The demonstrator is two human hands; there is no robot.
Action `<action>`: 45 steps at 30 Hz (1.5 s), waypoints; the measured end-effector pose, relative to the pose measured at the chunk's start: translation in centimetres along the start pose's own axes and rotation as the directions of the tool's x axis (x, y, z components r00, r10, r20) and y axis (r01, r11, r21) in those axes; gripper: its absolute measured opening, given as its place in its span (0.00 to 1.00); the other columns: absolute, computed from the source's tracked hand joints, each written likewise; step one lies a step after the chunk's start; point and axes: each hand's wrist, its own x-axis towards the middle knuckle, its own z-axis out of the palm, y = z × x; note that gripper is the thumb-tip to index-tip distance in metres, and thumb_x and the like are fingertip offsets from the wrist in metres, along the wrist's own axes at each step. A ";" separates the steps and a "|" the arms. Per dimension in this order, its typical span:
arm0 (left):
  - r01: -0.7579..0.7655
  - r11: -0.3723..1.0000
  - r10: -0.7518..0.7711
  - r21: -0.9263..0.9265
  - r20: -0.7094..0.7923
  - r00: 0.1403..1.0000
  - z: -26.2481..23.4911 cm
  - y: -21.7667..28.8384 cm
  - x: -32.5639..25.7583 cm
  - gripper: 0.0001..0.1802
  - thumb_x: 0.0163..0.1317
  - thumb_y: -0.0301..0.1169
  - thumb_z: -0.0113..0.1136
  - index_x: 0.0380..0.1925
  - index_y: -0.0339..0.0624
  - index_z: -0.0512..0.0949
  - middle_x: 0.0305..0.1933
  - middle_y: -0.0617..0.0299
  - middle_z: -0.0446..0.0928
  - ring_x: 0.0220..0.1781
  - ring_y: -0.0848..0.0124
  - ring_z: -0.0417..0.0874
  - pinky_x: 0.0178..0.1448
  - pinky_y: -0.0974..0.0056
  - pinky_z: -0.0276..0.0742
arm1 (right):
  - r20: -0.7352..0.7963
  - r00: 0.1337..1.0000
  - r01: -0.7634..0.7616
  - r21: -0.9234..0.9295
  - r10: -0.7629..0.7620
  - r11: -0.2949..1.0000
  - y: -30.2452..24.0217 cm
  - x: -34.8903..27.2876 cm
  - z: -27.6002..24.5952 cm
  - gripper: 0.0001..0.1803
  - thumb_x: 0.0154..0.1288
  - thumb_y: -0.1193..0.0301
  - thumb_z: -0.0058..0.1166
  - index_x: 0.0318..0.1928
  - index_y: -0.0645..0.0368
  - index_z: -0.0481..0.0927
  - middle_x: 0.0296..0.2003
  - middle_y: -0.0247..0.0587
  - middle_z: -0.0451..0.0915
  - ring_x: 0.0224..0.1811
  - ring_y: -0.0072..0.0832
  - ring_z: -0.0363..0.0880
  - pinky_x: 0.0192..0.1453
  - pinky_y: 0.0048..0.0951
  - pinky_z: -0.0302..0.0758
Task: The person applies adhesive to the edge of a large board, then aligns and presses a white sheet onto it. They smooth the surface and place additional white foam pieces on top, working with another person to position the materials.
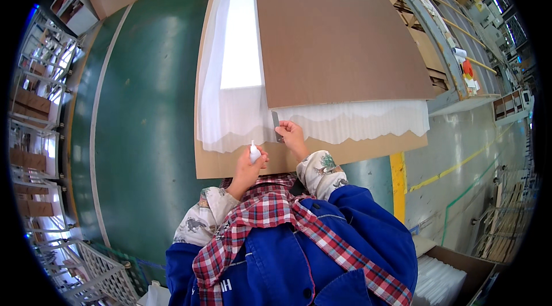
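Observation:
My left hand (247,170) is closed round a small white squeeze bottle (255,152), its narrow nozzle pointing up and away from me. Between the fingers of my right hand (294,136) is a thin, flat dark grey scraper blade (275,118), with its far end at the near left corner of a large brown panel (345,36). Under that panel lie white foam sheets (356,119) with wavy front edges. A glossy white panel (240,47) shows to the left of the brown one. Everything rests on a flat sheet of cardboard (368,146).
At the right stands a metal-framed bench (443,47) with cardboard pieces and small items. Racks (37,156) line the far left beyond the green floor (155,76). A white plastic crate (106,274) sits low left; an open carton (460,268) of white sheets is at lower right.

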 end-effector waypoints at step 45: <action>0.063 0.998 -0.063 0.018 0.023 0.998 0.1 -0.9 -1.1 0.11 0.58 0.23 0.51 0.42 0.37 0.66 0.35 0.63 0.72 0.36 0.76 0.75 0.35 0.72 0.74 | -0.051 0.998 0.024 0.038 -0.022 0.999 0.4 -0.2 0.3 0.11 0.55 0.74 0.55 0.40 0.61 0.75 0.27 0.29 0.77 0.23 0.11 0.70 0.22 0.13 0.63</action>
